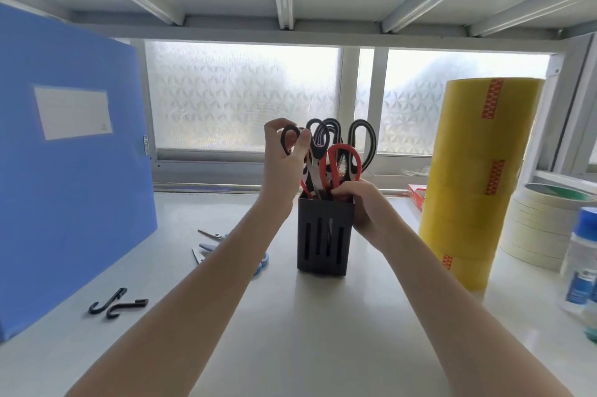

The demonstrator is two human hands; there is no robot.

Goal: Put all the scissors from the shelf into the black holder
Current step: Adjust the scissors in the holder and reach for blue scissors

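Observation:
The black holder [323, 235] stands upright mid-shelf with several scissors in it, among them a red-handled pair [342, 164] and black-handled ones [363, 141]. My left hand [284, 164] pinches the handle loop of a black-handled scissors [289, 138] whose blades point down into the holder. My right hand [361, 206] grips the holder's right top rim. Left of the holder, partly hidden by my left forearm, lie blue-handled scissors [206, 249] and a small silver pair [211, 235] on the shelf.
A blue file box [71, 164] stands at the left, with two black hooks [114, 303] in front of it. At the right are a tall stack of yellow tape rolls [478, 177], flat white tape rolls [542, 228] and a clear bottle with a blue cap [581, 264].

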